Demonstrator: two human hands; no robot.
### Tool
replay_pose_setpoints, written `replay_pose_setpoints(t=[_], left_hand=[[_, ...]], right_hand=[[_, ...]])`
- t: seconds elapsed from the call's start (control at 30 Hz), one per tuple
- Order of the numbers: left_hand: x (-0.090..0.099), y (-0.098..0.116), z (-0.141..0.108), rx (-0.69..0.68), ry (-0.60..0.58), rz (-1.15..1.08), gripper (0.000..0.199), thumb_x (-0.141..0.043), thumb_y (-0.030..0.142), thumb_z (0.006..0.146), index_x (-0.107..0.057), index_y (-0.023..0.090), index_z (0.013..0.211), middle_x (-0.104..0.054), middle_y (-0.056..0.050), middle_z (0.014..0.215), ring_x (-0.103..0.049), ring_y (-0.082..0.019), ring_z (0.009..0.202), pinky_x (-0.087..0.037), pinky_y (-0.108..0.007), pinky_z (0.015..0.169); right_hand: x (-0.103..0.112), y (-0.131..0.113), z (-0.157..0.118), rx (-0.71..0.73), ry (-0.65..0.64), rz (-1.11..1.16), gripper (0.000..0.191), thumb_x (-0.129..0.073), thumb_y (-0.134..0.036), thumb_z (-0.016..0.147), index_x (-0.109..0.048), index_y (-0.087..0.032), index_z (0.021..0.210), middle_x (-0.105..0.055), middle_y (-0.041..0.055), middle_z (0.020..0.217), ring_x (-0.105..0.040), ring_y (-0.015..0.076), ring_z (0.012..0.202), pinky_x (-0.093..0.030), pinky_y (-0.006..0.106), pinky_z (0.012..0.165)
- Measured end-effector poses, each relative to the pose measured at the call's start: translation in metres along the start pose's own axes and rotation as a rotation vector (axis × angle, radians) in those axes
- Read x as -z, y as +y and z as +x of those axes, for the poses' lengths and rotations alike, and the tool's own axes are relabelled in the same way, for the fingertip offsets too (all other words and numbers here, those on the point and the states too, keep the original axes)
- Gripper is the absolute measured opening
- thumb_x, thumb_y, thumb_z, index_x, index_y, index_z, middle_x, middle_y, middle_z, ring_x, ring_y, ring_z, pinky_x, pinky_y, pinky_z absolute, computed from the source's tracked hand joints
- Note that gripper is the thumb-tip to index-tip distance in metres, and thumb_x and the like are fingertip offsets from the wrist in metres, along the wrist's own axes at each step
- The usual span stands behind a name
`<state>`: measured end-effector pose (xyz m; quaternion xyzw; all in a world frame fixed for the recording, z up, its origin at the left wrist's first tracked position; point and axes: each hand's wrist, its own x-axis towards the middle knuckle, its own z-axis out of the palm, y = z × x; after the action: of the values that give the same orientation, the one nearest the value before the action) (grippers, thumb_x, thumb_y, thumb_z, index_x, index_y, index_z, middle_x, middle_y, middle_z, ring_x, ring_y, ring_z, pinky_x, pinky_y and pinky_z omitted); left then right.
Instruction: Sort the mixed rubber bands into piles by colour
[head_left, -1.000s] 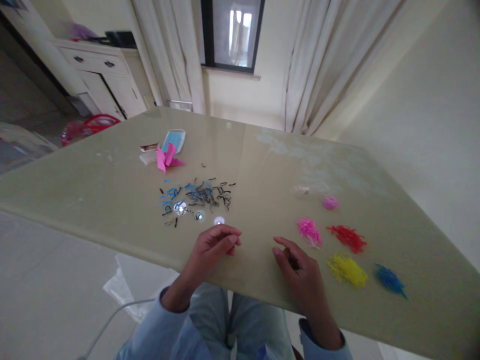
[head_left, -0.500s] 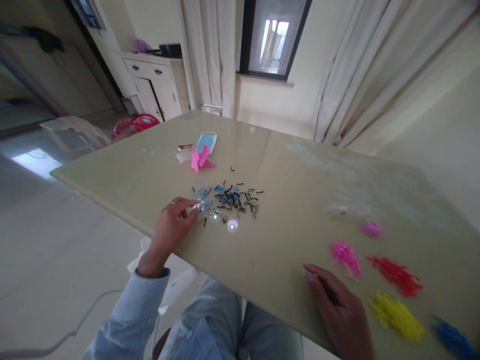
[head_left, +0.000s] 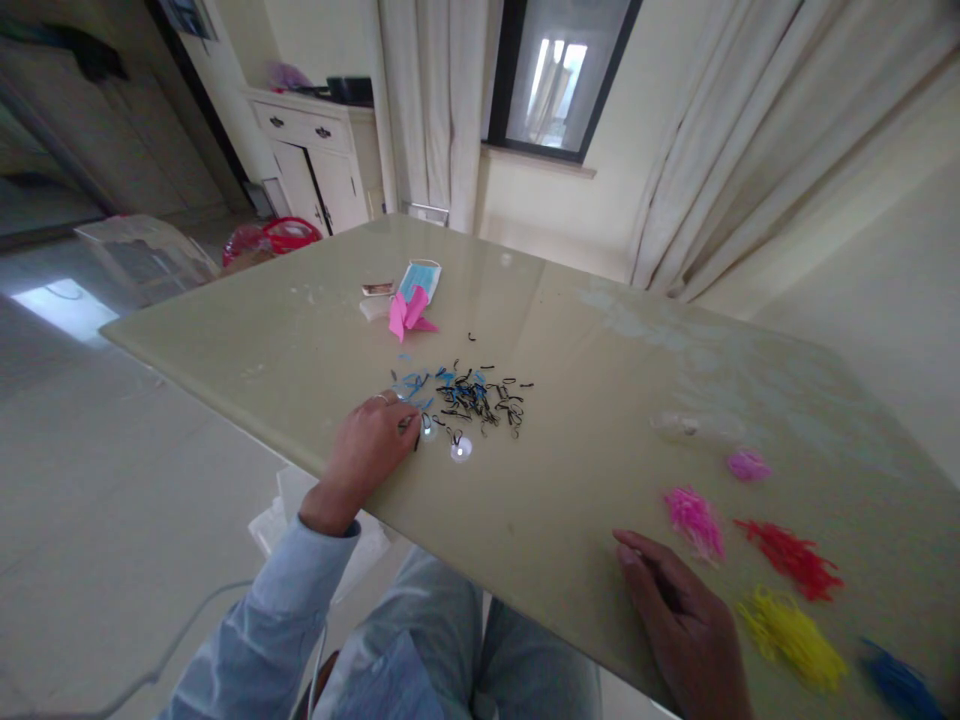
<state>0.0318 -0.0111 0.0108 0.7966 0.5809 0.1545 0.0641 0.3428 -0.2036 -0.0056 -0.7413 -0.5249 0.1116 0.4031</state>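
The left hand (head_left: 375,440) is at the left edge of the mixed black and blue bands (head_left: 472,395), fingers bent down; whether they grip a band cannot be determined. The mixed bands lie spread on the table (head_left: 555,500). The right hand (head_left: 686,620) is partly closed near the table edge; its grip content cannot be determined. Right of it lie the pink bands (head_left: 695,522), yellow bands (head_left: 795,638), red bands (head_left: 793,560) and blue bands (head_left: 900,682).
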Motion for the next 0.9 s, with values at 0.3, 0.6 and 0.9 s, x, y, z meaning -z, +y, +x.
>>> replay_pose_setpoints(t=[0.3,0.6,0.9], left_hand=[[-0.0039,-0.0049,-0.0035,-0.080,0.019,0.102,0.034,-0.042,0.033,0.096,-0.072,0.019,0.088,-0.066,-0.008,0.088,-0.064,-0.022,0.083,-0.047,-0.032,0.076],[-0.0085,-0.0056,-0.0013,-0.037,0.074,0.030,0.030,-0.042,0.031,0.095,-0.069,0.018,0.088,-0.066,-0.009,0.091,-0.063,-0.022,0.084,-0.047,-0.031,0.076],[-0.0086,-0.0051,-0.0008,-0.038,0.044,-0.019,0.029,-0.049,0.036,0.093,-0.072,0.018,0.097,-0.068,-0.009,0.095,-0.065,-0.023,0.087,-0.048,-0.033,0.079]], right_hand=[[-0.0004,-0.0031,0.0002,-0.005,0.001,0.017,0.032,-0.063,-0.048,0.081,-0.079,-0.021,0.086,-0.079,0.0063,0.081,-0.074,0.0214,0.066,-0.061,0.023,0.059],[0.0008,-0.0030,0.0002,-0.007,-0.011,0.019,0.033,-0.063,-0.051,0.081,-0.079,-0.022,0.087,-0.079,0.0069,0.082,-0.074,0.0221,0.067,-0.061,0.025,0.060],[0.0003,-0.0006,-0.0005,-0.013,-0.020,0.018,0.033,-0.062,-0.050,0.082,-0.079,-0.022,0.087,-0.079,0.0064,0.082,-0.074,0.0214,0.066,-0.060,0.023,0.058]])
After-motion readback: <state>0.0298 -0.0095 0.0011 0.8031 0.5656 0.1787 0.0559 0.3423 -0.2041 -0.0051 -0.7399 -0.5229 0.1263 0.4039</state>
